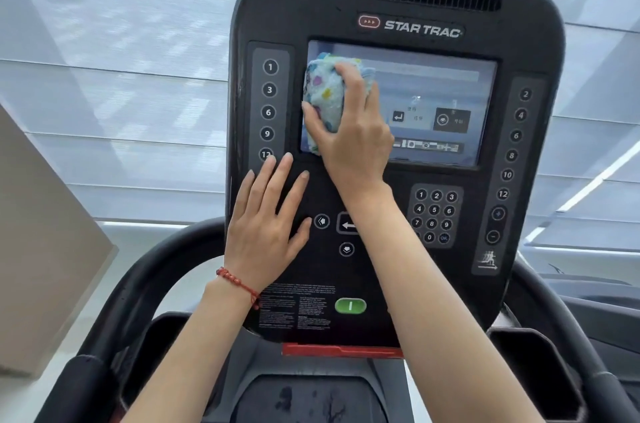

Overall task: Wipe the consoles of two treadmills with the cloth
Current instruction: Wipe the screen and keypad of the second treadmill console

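Note:
A black Star Trac treadmill console (398, 6) fills the view, with a lit screen (443, 90) in its middle. My right hand (349, 131) grips a bunched pale cloth (322, 90) with coloured spots and holds it against the left part of the screen. My left hand (266, 225) lies flat with straight fingers on the console's lower left face, just below the left column of number buttons (269, 100). A red bead bracelet sits on my left wrist.
A number keypad (434, 214), arrow buttons (322, 221) and a green start button (350, 305) sit on the lower console. Black curved handrails (145, 270) run on both sides. A beige panel (45, 249) stands at the left. Window blinds hang behind the console.

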`<state>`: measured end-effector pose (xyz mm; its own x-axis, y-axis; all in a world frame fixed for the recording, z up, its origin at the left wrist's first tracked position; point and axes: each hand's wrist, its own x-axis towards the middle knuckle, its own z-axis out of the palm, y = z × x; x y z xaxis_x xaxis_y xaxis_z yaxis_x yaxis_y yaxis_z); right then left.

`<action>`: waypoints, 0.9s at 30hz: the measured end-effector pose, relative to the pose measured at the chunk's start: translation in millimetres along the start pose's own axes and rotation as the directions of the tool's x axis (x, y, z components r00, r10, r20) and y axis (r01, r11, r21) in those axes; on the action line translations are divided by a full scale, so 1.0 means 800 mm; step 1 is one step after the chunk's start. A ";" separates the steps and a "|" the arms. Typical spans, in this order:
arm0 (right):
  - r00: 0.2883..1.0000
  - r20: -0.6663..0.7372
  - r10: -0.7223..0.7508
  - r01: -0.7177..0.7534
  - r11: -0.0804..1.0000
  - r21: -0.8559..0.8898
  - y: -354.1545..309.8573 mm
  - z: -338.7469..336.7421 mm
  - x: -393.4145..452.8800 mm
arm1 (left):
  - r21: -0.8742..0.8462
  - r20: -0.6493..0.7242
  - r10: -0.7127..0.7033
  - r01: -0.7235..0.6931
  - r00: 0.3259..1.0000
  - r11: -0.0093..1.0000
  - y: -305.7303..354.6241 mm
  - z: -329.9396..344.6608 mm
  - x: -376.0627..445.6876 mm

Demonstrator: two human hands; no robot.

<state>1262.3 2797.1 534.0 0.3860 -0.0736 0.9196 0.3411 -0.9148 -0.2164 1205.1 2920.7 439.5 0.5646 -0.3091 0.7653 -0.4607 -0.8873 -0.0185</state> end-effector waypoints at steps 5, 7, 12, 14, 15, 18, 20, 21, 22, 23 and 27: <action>1.000 0.025 0.011 -0.011 1.000 -0.002 0.026 -0.015 -0.001 | 0.005 0.014 0.009 -0.009 1.000 1.000 -0.002 -0.003 0.001; 0.999 0.016 0.033 -0.033 0.999 0.002 0.048 -0.029 -0.001 | 0.009 0.012 0.009 -0.009 1.000 1.000 -0.003 -0.002 0.001; 0.983 -0.038 0.180 -0.182 0.982 -0.057 0.123 -0.077 -0.003 | 0.020 -0.005 -0.004 0.004 1.000 1.000 -0.001 0.005 0.001; 0.963 -0.062 0.261 -0.265 0.961 -0.075 0.149 -0.098 -0.006 | 0.024 -0.006 -0.004 0.004 1.000 1.000 -0.001 0.006 0.000; 0.953 -0.072 0.295 -0.300 0.951 -0.070 0.159 -0.105 -0.006 | 0.024 -0.007 -0.002 0.002 1.000 1.000 -0.001 0.006 0.001; 0.936 -0.103 0.336 -0.343 0.938 -0.053 0.164 -0.110 -0.009 | 0.023 -0.010 0.000 0.000 1.000 1.000 -0.001 0.006 0.001; 0.923 -0.131 0.362 -0.368 0.930 -0.022 0.153 -0.104 -0.011 | 0.024 -0.009 0.001 -0.001 1.000 1.000 -0.001 0.006 0.001; 0.916 -0.135 0.379 -0.383 0.924 -0.002 0.144 -0.100 -0.012 | 0.023 -0.009 0.000 0.000 1.000 1.000 -0.001 0.006 0.001; 0.911 -0.131 0.392 -0.393 0.919 0.013 0.135 -0.096 -0.013 | 0.023 -0.010 -0.001 0.001 1.000 1.000 -0.001 0.006 0.001; 0.911 -0.121 0.395 -0.396 0.918 0.018 0.124 -0.092 -0.014 | 0.024 -0.009 0.000 0.001 1.000 1.000 -0.001 0.006 0.001; 0.959 -0.032 0.281 -0.281 0.960 0.021 0.064 -0.056 -0.025 | 0.022 0.012 0.009 -0.010 1.000 1.000 -0.002 0.002 0.000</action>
<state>1233.3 2733.5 518.9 0.4384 -0.3406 0.8318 0.2373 -0.8487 -0.4726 1207.0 2921.2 438.7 0.5682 -0.3214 0.7575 -0.4510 -0.8916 -0.0400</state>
